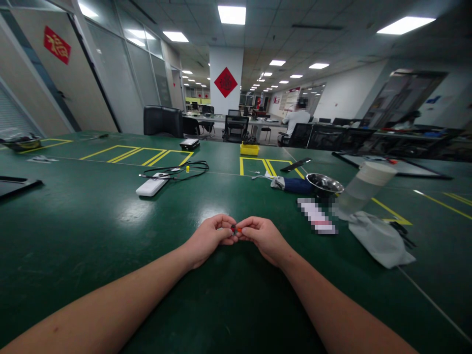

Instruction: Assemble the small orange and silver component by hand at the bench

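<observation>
My left hand (215, 235) and my right hand (260, 236) meet at the fingertips, low over the green table (162, 265). Pinched in my left fingers is a small red and black piece (233, 228). A small orange piece (239, 229) sits between my right thumb and fingers. Both pieces are mostly covered by fingers, so their exact kind cannot be made out, nor whether they are joined. Both hands are closed.
A white power bank (152, 185) with a black cable (191, 168) lies ahead on the left. To the right are a metal bowl (324, 183), a dark blue pouch (297, 185), a tilted clear bottle (363, 189) and a grey cloth bag (379, 240). Farther back stands a yellow box (250, 149).
</observation>
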Demonstrator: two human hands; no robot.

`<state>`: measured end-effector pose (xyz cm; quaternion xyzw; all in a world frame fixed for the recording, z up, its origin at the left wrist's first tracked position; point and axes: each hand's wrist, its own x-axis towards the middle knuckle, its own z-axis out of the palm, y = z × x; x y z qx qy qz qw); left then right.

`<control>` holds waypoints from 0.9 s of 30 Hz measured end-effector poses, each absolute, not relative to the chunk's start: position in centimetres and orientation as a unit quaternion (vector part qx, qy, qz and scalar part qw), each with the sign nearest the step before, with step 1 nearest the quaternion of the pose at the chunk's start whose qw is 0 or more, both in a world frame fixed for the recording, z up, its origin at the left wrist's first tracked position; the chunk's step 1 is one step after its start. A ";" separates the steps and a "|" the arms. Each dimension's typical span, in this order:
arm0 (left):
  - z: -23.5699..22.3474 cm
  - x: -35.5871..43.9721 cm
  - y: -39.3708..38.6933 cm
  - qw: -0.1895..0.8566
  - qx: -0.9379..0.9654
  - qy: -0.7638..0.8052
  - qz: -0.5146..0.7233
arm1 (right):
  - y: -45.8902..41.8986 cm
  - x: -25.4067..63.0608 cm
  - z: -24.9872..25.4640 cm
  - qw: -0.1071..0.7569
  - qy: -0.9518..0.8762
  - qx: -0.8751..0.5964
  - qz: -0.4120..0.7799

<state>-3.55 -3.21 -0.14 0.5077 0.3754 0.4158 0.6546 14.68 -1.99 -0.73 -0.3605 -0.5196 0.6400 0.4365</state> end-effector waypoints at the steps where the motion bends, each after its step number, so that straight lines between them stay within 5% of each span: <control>1: -0.1 -3.5 -3.2 0.656 0.508 0.374 0.414 | -2.0 14.7 -0.8 0.437 -0.525 -0.361 0.635; 27: -0.3 -3.4 -3.1 0.643 0.497 0.395 0.429 | -1.8 14.8 -0.8 0.438 -0.501 -0.367 0.650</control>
